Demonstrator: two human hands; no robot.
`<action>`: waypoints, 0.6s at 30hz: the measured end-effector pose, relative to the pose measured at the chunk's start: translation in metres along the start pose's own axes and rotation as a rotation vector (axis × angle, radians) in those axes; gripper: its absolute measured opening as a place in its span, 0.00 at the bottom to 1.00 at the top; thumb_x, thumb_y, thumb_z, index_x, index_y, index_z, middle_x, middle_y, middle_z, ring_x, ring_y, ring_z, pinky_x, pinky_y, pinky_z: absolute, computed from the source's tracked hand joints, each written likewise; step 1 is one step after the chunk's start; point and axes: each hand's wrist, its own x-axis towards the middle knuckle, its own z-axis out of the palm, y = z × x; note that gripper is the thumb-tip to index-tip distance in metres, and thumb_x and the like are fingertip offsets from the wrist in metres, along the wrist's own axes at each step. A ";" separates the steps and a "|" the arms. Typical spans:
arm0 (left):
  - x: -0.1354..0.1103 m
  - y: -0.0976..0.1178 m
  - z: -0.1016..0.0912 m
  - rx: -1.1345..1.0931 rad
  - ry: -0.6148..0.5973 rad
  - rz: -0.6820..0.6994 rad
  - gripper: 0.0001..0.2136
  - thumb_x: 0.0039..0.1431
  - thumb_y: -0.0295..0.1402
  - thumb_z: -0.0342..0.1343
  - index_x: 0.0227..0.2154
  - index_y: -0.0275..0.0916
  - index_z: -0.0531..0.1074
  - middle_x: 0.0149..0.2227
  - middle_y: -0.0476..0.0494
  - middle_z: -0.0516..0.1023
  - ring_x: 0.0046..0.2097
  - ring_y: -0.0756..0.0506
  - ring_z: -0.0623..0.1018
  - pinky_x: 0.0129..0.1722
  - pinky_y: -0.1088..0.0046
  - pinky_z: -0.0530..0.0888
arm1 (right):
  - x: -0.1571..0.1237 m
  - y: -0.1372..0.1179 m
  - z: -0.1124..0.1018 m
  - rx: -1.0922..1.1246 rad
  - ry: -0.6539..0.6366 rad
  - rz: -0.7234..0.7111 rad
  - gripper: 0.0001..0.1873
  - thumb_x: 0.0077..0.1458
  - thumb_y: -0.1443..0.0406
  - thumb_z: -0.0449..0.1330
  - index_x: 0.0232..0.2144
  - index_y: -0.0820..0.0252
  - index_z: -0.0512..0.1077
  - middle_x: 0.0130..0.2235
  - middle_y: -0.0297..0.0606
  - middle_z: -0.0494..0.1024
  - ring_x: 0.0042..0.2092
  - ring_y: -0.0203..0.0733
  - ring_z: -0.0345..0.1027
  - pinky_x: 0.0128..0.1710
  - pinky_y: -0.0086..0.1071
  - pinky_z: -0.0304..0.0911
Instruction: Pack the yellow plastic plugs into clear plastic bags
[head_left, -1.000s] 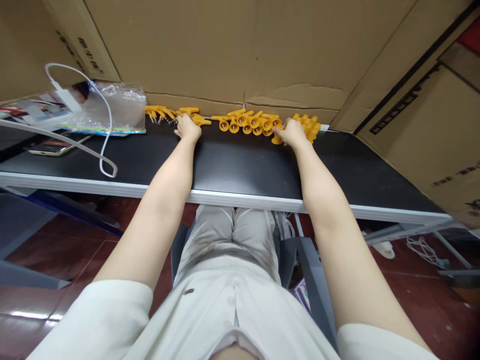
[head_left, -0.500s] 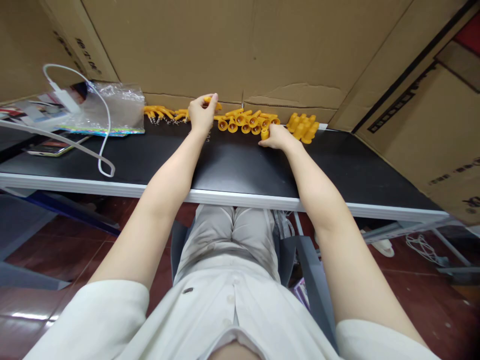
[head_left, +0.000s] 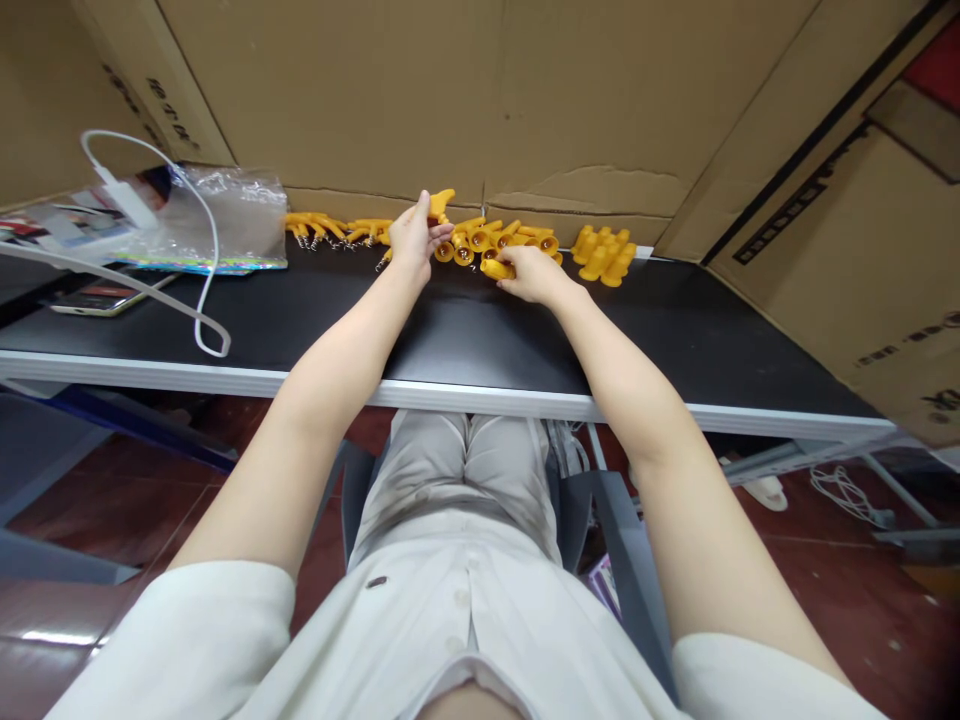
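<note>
My left hand (head_left: 417, 240) is closed on a yellow T-shaped plastic piece (head_left: 439, 204), lifted a little above the black table (head_left: 465, 330). My right hand (head_left: 529, 273) pinches a short yellow plastic tube (head_left: 497, 268) just above the table. The two hands are close together. Behind them lies a row of yellow cup-shaped parts (head_left: 501, 240). More T-shaped pieces with springs (head_left: 330, 230) lie to the left, and a heap of yellow tubes (head_left: 602, 256) to the right.
A clear plastic bag (head_left: 217, 215) lies at the back left, with a white charger and cable (head_left: 191, 250) and a phone (head_left: 101, 297) beside it. Cardboard boxes (head_left: 480, 90) wall the table at the back and right. My legs are under the front edge.
My left hand has picked up a T-shaped piece and raised it to the right. My right hand has drawn a tube out of the right heap and moved left toward the other hand.
</note>
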 end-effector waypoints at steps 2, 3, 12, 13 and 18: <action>-0.003 0.001 0.001 -0.044 0.010 -0.025 0.13 0.71 0.48 0.65 0.38 0.45 0.76 0.25 0.52 0.77 0.36 0.47 0.88 0.35 0.80 0.82 | -0.001 -0.001 -0.001 -0.013 -0.007 0.020 0.16 0.60 0.68 0.64 0.51 0.61 0.80 0.54 0.49 0.84 0.55 0.59 0.78 0.55 0.43 0.70; -0.003 0.000 0.002 -0.059 0.013 -0.029 0.13 0.71 0.48 0.64 0.38 0.45 0.75 0.26 0.52 0.78 0.37 0.47 0.88 0.36 0.80 0.82 | -0.001 -0.001 -0.001 -0.009 -0.011 0.023 0.16 0.60 0.68 0.65 0.50 0.61 0.80 0.54 0.50 0.84 0.55 0.59 0.78 0.55 0.43 0.70; 0.017 -0.013 -0.006 0.175 -0.213 0.034 0.10 0.71 0.41 0.58 0.47 0.43 0.78 0.43 0.42 0.86 0.49 0.40 0.89 0.52 0.67 0.86 | -0.003 -0.005 -0.005 0.106 0.054 0.035 0.13 0.62 0.61 0.64 0.45 0.61 0.81 0.50 0.49 0.85 0.53 0.57 0.77 0.55 0.42 0.70; 0.018 -0.014 -0.007 0.241 -0.237 0.044 0.10 0.70 0.39 0.58 0.48 0.43 0.78 0.44 0.41 0.86 0.49 0.38 0.89 0.52 0.63 0.86 | -0.003 -0.003 -0.006 0.107 0.060 0.042 0.13 0.62 0.60 0.64 0.45 0.61 0.81 0.50 0.49 0.84 0.53 0.58 0.76 0.55 0.43 0.70; 0.010 -0.024 -0.008 0.543 -0.292 0.206 0.16 0.66 0.33 0.60 0.55 0.42 0.78 0.47 0.39 0.84 0.50 0.32 0.88 0.51 0.47 0.85 | -0.003 0.005 -0.008 0.114 0.119 0.059 0.19 0.64 0.61 0.62 0.53 0.63 0.78 0.57 0.55 0.81 0.59 0.60 0.73 0.64 0.48 0.65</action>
